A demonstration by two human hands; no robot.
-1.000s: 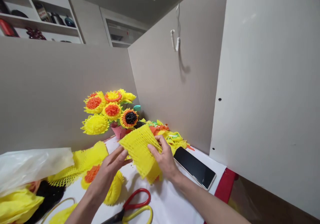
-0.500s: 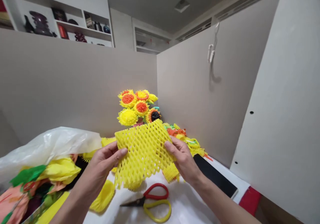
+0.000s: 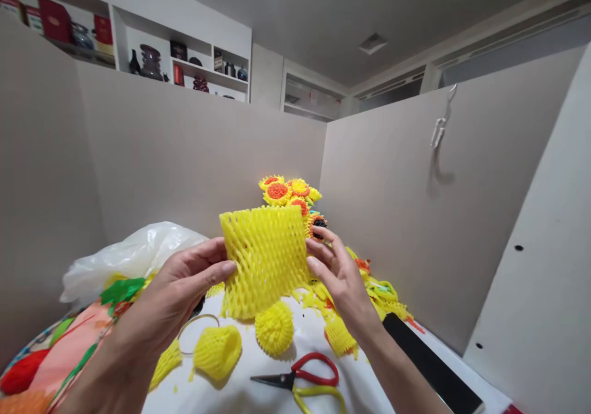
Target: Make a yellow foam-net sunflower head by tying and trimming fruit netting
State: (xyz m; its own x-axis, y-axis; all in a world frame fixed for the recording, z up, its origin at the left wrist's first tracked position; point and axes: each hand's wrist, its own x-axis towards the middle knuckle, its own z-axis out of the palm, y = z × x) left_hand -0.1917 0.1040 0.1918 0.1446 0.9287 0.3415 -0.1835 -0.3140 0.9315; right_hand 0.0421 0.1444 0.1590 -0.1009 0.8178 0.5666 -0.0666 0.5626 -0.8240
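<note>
A yellow foam net sleeve (image 3: 265, 257) is held up flat above the white table (image 3: 258, 395), in the middle of the view. My left hand (image 3: 184, 285) pinches its left edge with thumb and fingers. My right hand (image 3: 339, 278) grips its right edge, fingers curled on the mesh. Behind the sleeve stands a bunch of foam sunflowers (image 3: 290, 195), partly hidden by it. Below it lie rolled yellow foam pieces (image 3: 274, 328) and a curled yellow cup-shaped piece (image 3: 217, 352).
Scissors (image 3: 302, 383) with red and yellow handles lie near the front. A black phone (image 3: 429, 368) lies at right. A plastic bag (image 3: 133, 257) with coloured foam nets sits at left. Grey partition walls enclose the desk; yellow and orange scraps (image 3: 378, 291) are heaped behind my right hand.
Both hands have lifted the yellow sleeve higher and spread it flat. The view has tilted up and swung left, so the scissors and phone now sit lower right.
</note>
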